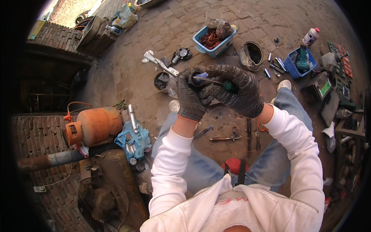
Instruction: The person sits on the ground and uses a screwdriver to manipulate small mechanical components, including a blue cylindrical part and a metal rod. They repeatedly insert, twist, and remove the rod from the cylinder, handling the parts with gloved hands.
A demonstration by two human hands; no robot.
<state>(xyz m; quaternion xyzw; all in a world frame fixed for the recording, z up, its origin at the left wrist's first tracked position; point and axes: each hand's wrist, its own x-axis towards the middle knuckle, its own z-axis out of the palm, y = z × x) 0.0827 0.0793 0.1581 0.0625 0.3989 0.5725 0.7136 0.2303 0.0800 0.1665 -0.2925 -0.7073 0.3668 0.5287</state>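
My left hand [191, 96], in a dark grey knit glove, is closed around a dark round part [195, 82] with a hollow end. My right hand [243, 92], gloved alike, grips a screwdriver [229, 86] by its green handle. Its thin shaft points left across the mouth of the part, and something blue [201, 76] shows by the tip; I cannot tell whether it is cloth or grease. Both hands are close together over the ground between my knees. Just beyond the left hand are a small can [161, 82] and a silvery metal arm [159, 62].
An orange gas cylinder [101, 123] lies at the left, near a blue plastic bag [135, 140]. Ahead stand a blue basket [215, 49] of reddish pieces and an open tin [252, 56]. To the right are a blue bin [297, 71] and a battery [319, 88]. Tools [225, 138] lie between my legs.
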